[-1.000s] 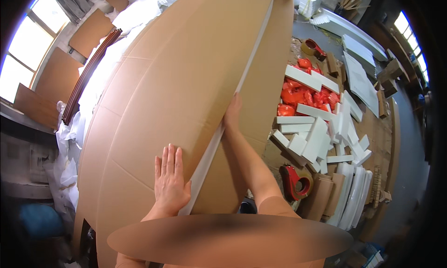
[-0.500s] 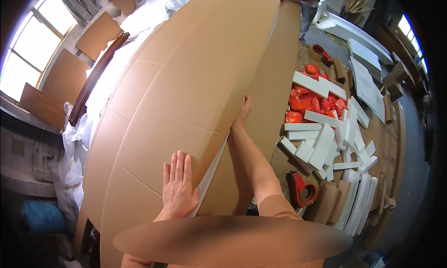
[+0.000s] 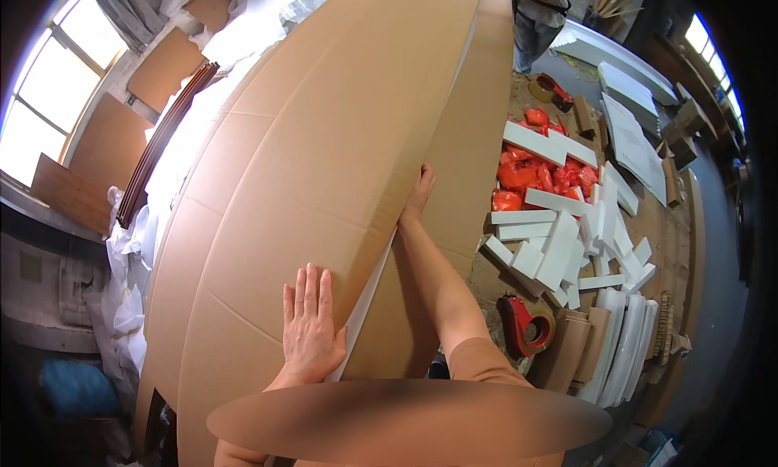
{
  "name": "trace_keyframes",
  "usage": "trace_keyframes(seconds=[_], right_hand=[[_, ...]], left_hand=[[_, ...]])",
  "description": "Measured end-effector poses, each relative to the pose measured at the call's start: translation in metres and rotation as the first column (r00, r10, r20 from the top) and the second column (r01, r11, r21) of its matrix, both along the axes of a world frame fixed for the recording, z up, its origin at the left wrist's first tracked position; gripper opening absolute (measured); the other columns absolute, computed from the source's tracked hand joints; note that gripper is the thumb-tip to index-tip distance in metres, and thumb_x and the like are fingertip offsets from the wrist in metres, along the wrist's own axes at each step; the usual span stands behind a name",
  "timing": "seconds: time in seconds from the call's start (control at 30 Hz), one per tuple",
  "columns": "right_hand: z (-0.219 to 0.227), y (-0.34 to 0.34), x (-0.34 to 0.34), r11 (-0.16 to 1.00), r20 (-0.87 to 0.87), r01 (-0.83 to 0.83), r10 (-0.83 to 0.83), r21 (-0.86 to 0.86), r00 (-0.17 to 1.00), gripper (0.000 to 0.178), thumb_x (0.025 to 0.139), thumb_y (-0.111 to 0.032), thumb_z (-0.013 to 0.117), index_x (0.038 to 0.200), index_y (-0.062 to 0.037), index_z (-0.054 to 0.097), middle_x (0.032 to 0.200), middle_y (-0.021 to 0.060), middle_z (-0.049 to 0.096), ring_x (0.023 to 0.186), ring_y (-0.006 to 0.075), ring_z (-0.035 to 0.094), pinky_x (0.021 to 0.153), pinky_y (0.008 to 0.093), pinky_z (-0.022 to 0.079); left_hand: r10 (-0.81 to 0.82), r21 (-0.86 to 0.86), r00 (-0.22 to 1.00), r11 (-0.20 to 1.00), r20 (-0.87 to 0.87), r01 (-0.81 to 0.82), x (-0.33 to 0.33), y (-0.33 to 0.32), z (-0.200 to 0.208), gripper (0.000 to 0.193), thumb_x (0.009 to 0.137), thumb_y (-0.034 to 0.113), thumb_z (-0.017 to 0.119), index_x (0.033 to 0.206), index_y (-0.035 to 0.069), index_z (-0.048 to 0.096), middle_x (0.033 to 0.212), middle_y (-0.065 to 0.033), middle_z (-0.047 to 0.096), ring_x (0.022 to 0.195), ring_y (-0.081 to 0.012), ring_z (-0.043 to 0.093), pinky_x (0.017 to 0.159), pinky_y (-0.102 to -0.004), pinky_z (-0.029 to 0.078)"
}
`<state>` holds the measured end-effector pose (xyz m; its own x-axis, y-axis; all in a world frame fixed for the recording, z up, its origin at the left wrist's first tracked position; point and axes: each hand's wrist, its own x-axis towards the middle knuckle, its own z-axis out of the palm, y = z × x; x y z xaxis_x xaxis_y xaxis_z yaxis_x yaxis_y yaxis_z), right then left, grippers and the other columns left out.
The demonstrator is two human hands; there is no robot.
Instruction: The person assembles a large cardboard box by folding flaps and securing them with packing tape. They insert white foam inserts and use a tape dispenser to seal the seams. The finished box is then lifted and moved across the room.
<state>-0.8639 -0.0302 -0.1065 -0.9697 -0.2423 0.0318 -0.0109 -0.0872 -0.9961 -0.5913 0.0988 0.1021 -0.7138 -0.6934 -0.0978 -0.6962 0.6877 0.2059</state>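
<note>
A long sheet of brown cardboard (image 3: 275, 159) stretches away from me, creased lengthwise. My left hand (image 3: 312, 329) lies flat on it near its right edge, fingers stretched out. At that same edge, farther along, my right hand (image 3: 416, 195) has its fingers curled over the cardboard's border; part of them is hidden. A second brown cardboard panel (image 3: 466, 110) runs along the right, lower than the edge. Between the two shows a narrow white strip (image 3: 363, 309). At the far end another person (image 3: 535, 17) reaches an arm onto the cardboard.
Right of the cardboard, white blocks (image 3: 559, 252) and red plastic-wrapped pieces (image 3: 527, 175) lie heaped. A red tape dispenser (image 3: 525, 325) is near my right arm, another tape dispenser (image 3: 551, 90) farther off. Dark red strips (image 3: 166, 147) and white wrapping (image 3: 126, 305) lie along the left.
The other person has come further into view at the far end, an arm now over the cardboard. My hands keep their places on it; the view has shifted slightly.
</note>
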Motion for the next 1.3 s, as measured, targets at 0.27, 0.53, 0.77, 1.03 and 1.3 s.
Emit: trace_keyframes(seconds=[0.27, 0.53, 0.77, 1.03, 1.3], right_hand=[[0.004, 0.000, 0.001, 1.000, 0.048, 0.003, -0.003, -0.019, 0.999, 0.038, 0.098, -0.029, 0.047, 0.121, 0.0007, 0.055, 0.117, 0.0175, 0.052, 0.110, 0.0315, 0.051, 0.097, 0.0393, 0.040], [0.004, -0.001, -0.002, 0.999, 0.085, -0.038, 0.039, -0.023, 0.996, 0.042, 0.099, -0.031, 0.045, 0.124, 0.0013, 0.053, 0.122, 0.0189, 0.051, 0.117, 0.0335, 0.048, 0.102, 0.0400, 0.037], [0.001, 0.004, -0.003, 0.992, 0.005, -0.117, 0.117, 0.054, 0.993, 0.045, 0.101, -0.031, 0.041, 0.131, 0.0020, 0.049, 0.132, 0.0211, 0.048, 0.126, 0.0363, 0.043, 0.107, 0.0400, 0.034], [-0.020, 0.004, -0.009, 0.984, -0.131, -0.175, 0.178, 0.036, 0.975, 0.047, 0.103, -0.030, 0.038, 0.135, 0.0031, 0.045, 0.136, 0.0224, 0.045, 0.128, 0.0370, 0.042, 0.109, 0.0393, 0.032], [-0.022, -0.003, 0.006, 0.995, -0.072, -0.100, 0.098, -0.029, 0.993, 0.046, 0.102, -0.027, 0.040, 0.137, 0.0035, 0.045, 0.138, 0.0201, 0.045, 0.129, 0.0332, 0.041, 0.110, 0.0375, 0.031]], left_hand=[[-0.004, -0.007, 1.000, 1.000, 0.006, 0.004, -0.001, 0.000, 0.001, 0.095, 0.073, 0.013, 0.071, 0.150, -0.004, 0.017, 0.156, -0.0255, 0.015, 0.147, -0.0386, 0.010, 0.119, -0.0516, 0.007], [-0.005, -0.024, 1.000, 1.000, -0.010, 0.004, 0.000, 0.001, -0.002, 0.096, 0.073, 0.012, 0.071, 0.150, -0.003, 0.017, 0.157, -0.0253, 0.015, 0.147, -0.0387, 0.011, 0.119, -0.0520, 0.007], [-0.006, -0.033, 1.000, 0.999, -0.017, 0.005, 0.000, 0.002, -0.003, 0.095, 0.073, 0.012, 0.070, 0.150, -0.003, 0.017, 0.156, -0.0251, 0.015, 0.147, -0.0390, 0.011, 0.119, -0.0517, 0.008], [-0.004, -0.058, 1.000, 0.998, -0.011, 0.003, -0.001, 0.001, -0.005, 0.095, 0.073, 0.012, 0.070, 0.150, -0.002, 0.017, 0.157, -0.0238, 0.015, 0.147, -0.0375, 0.011, 0.119, -0.0514, 0.008], [0.004, -0.033, 1.000, 0.999, 0.001, -0.004, 0.000, 0.003, -0.002, 0.093, 0.074, 0.011, 0.069, 0.150, -0.003, 0.017, 0.157, -0.0249, 0.015, 0.147, -0.0383, 0.011, 0.119, -0.0518, 0.009]])
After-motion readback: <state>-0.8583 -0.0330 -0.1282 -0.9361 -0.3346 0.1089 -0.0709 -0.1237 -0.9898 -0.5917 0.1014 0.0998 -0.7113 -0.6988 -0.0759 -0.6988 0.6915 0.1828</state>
